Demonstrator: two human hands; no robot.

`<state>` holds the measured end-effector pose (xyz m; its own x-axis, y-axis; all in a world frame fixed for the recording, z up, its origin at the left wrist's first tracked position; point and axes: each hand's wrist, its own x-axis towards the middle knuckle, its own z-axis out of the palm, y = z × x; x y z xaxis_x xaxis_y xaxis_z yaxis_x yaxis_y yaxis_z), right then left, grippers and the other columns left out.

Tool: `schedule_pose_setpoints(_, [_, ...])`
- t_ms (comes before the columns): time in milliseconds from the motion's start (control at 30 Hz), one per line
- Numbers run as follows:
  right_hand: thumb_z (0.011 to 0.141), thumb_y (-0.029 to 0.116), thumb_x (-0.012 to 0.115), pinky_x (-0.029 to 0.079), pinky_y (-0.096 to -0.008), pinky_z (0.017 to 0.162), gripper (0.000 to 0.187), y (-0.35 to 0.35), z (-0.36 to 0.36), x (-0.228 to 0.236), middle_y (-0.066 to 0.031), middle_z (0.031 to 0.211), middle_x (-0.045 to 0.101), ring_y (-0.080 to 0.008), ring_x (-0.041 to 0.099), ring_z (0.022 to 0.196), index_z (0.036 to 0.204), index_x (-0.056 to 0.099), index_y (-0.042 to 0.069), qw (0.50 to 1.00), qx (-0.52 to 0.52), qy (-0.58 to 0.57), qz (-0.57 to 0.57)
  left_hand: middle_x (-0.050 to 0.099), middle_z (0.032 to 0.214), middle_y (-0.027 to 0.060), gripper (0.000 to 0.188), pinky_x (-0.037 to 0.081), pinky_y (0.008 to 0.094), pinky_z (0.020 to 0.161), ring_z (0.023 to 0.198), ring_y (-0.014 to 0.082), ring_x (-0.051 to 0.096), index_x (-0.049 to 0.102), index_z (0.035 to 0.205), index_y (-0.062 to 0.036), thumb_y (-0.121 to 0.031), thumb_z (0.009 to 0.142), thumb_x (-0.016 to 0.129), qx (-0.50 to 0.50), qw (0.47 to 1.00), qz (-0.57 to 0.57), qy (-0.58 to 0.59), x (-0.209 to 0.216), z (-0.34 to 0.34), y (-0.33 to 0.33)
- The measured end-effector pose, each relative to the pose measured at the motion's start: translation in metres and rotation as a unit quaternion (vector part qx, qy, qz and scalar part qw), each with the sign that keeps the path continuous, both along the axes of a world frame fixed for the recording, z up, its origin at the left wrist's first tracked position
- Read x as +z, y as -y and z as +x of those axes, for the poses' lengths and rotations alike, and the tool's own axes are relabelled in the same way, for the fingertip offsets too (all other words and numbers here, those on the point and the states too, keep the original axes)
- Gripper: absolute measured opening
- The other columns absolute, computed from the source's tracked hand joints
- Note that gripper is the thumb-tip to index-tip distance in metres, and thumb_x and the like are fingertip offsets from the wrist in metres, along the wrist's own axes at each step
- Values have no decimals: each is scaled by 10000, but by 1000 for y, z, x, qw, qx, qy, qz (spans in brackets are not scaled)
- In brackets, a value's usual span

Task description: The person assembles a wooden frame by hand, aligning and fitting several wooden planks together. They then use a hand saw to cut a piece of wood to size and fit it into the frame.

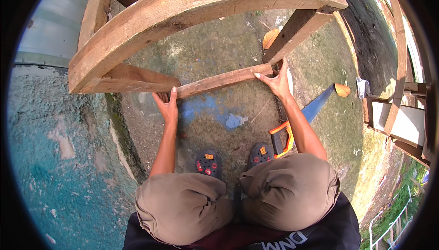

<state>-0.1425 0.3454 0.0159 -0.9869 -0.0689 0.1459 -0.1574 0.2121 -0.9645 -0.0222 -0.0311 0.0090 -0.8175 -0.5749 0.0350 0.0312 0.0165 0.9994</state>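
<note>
A wooden frame (201, 5) stands before me, its top beam bowed by the lens and its two front legs reaching down. Between the legs, low down, runs a wooden crosspiece (219, 82). My left hand (168, 105) grips its left end beside the left leg (137, 78), thumb on the near face. At the other end my right hand (278, 82) holds it against the right leg (297, 33), thumb on top and fingers round the outer side. How the ends meet the legs is partly hidden by my fingers.
A handsaw (315, 106) with an orange and black handle lies beside my right forearm. A rough teal wall (59, 158) rises at the left. Dry leaves (342, 90) lie on the stained concrete floor (206, 131). More timber (397, 67) stands at the right, near a white metal rack (393, 227).
</note>
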Motion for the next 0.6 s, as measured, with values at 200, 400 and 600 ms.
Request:
schedule_pose_setpoints(200, [738,157,933,449,-454,1117,1201,6,1,7,-213,1533,338,-310,442,1375,1574,79,32,1000,-8,-15,5,139,1655,228,979,177,443,1252,1547,328,151,107,1570,10,-170,895,792,-21,1000,-2,-1,-12,6,10])
schedule_pose_setpoints(400, [694,190,960,455,-482,1127,1292,-3,-3,-14,-229,1539,289,-327,400,1396,1575,35,-3,998,-7,-27,50,132,1656,243,1078,164,455,1253,1543,349,145,45,1580,12,-173,854,820,-18,999,-20,46,1,6,-5])
schedule_pose_setpoints(600, [729,267,944,367,-486,1177,1256,12,0,-8,-269,1581,236,-360,366,1430,1569,60,-35,999,-10,32,-28,199,1632,280,1096,180,405,1233,1521,363,213,-23,1589,48,-194,885,782,78,975,-153,141,-12,8,-18])
